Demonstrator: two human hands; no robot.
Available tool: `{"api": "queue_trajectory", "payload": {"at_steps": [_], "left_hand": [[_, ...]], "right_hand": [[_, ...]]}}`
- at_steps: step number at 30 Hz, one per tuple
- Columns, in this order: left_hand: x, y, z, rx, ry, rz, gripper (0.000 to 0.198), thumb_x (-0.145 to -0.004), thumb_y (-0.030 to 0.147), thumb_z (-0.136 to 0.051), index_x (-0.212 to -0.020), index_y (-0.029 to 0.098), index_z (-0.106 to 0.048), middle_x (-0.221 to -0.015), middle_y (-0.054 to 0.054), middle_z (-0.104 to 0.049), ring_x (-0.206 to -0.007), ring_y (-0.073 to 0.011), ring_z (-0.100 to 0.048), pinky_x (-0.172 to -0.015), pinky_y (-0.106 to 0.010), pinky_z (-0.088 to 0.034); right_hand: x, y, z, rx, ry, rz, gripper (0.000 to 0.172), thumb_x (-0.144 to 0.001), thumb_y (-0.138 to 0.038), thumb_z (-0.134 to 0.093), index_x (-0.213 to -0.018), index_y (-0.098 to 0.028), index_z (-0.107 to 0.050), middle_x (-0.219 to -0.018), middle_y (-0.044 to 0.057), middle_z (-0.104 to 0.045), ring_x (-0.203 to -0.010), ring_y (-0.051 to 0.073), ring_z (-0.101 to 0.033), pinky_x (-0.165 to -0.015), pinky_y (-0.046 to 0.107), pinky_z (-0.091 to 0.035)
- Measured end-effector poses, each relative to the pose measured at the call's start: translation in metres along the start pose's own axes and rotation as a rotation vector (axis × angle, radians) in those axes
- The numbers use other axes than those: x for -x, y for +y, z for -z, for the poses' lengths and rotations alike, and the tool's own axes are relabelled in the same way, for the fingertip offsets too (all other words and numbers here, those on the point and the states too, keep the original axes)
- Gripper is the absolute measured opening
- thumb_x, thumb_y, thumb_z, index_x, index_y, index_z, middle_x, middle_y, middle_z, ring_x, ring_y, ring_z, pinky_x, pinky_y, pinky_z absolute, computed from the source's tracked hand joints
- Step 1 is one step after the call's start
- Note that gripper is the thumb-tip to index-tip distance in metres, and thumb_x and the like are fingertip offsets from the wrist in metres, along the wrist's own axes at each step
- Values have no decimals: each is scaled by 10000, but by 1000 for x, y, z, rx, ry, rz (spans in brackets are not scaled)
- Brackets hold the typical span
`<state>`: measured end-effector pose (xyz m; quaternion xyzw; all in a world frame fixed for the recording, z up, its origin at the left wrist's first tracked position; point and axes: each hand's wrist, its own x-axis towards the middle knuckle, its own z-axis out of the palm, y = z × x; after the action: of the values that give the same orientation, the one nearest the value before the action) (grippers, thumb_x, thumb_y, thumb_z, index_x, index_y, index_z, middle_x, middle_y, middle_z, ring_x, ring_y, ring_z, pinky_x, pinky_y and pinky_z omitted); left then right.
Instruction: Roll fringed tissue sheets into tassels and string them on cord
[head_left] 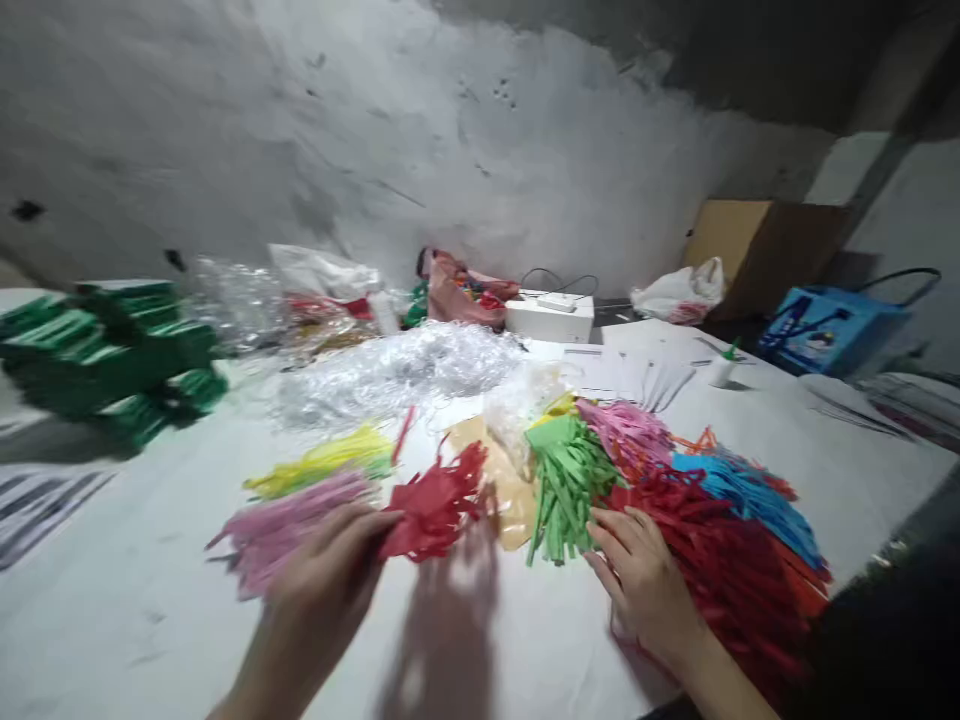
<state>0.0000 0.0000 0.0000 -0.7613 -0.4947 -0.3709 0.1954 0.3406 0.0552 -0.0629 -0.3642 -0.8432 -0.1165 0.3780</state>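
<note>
"Two grips work over a white-covered bench [120, 620]; what does each one have?"

"My left grip [330, 560] pinches a red fringed piece [431, 505] by its left edge, strips splaying away to the right. The shadow beneath suggests it is held clear of the surface. My right grip [649, 580], fingers loosely bent, is at the loose ends of a green fringed bundle [566, 480], beside a dark red heap [720, 560]. Whether it has caught any strips, I cannot tell."

"What does good handling call for here?"

"A light pinch near the edge, in my judgement, so the strips stay free. Squeezing farther in would likely crease them."

"And on the right?"

"Patience. Green lies close against dark red there, with a pink bundle [630, 430] just behind, and strips could snag. The green has a flat band at its far end; that looks a safer hold than the loose tips."

"The neighbours on the left?"

"A lilac bundle [296, 525] just beside my left grip, a yellow bundle [322, 465] beyond. I would keep that wrist high, since a low sleeve or palm could drag the fringe askew."
</note>
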Motion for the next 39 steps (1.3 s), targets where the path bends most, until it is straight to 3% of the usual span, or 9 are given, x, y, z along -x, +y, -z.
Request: {"api": "queue_trajectory", "payload": {"at_steps": [7, 10, 13, 17, 23, 26, 30, 34, 39], "left_hand": [[26, 35, -17, 119, -115, 66, 173, -1008, 176, -443, -989, 177, -615, -808, -42, -624, -677, -162, -620, -599, -250, -519], [35, 40, -21, 173, -147, 93, 195, -997, 152, -433, -984, 183, -625, -783, -37, -611, -648, -167, -591, -568, -254, -499], [47, 28, -30, 236, -177, 192, 247, -939, 92, -458, -1024, 195, -665, -835, -62, -643, -695, -201, -603, -593, -297, -508], [57, 5, -45, 337, -157, 301, 368, -794, 24, -524, -1077, 200, -680, -963, -105, -641, -882, -276, -627, -734, -423, -554], [53, 9, -74, 657, -124, 320, 743, -807, 235, -693, -1459, 254, -337, -1416, -154, -533, -1256, -298, -575, -1012, -446, -521], [48, 16, -87, 735, -116, 344, 715, -880, 270, -624, -1486, 228, -247, -1261, -140, -652, -1054, -241, -696, -842, -353, -598], [39, 8, -91, 693, -185, 316, 365, -866, 192, -595, -1231, 200, -581, -930, -51, -748, -775, -188, -721, -665, -280, -576], [30, -15, -82, 478, -212, 265, 223, -755, 72, -594, -866, 203, -737, -758, -46, -712, -719, -221, -648, -673, -347, -499], [21, -46, -54, 189, -90, 205, 222, -839, 102, -532, -897, 162, -737, -819, -130, -695, -827, -308, -582, -774, -463, -420]], "right_hand": [[-50, -103, -22, -248, 73, 249, 305, -975, -154, -534, -1266, -92, -599, -1174, 123, -707, -1192, 245, -575, -1153, 469, -295], [-59, -114, -50, -136, 45, 205, 246, -991, -122, -455, -1114, -128, -668, -977, 84, -730, -1023, 230, -622, -1168, 494, -215], [-62, -106, -61, -39, 43, 183, 226, -963, -88, -480, -909, -166, -685, -719, 19, -646, -771, 191, -589, -1090, 470, -286], [-68, -93, -47, -50, 81, 200, 219, -958, -79, -481, -967, -139, -691, -721, 29, -647, -760, 189, -569, -1003, 442, -330], [-73, -96, -29, -212, 115, 196, 263, -978, -143, -429, -1004, -141, -690, -751, 49, -666, -794, 209, -599, -974, 459, -346], [-67, -98, -26, -192, 129, 262, 252, -961, -102, -456, -1063, -146, -682, -770, 46, -686, -843, 211, -628, -1027, 460, -326], [-54, -88, -26, -161, 147, 267, 263, -961, -84, -452, -1076, -140, -682, -800, 49, -703, -870, 204, -637, -1060, 465, -308], [-48, -63, -27, -98, 121, 246, 246, -993, -111, -461, -1067, -136, -694, -788, 40, -697, -841, 193, -631, -1045, 476, -320], [-62, -31, -5, 79, 122, 305, 222, -984, -88, -527, -1086, -156, -712, -815, 39, -717, -883, 189, -647, -1056, 476, -325]]}}
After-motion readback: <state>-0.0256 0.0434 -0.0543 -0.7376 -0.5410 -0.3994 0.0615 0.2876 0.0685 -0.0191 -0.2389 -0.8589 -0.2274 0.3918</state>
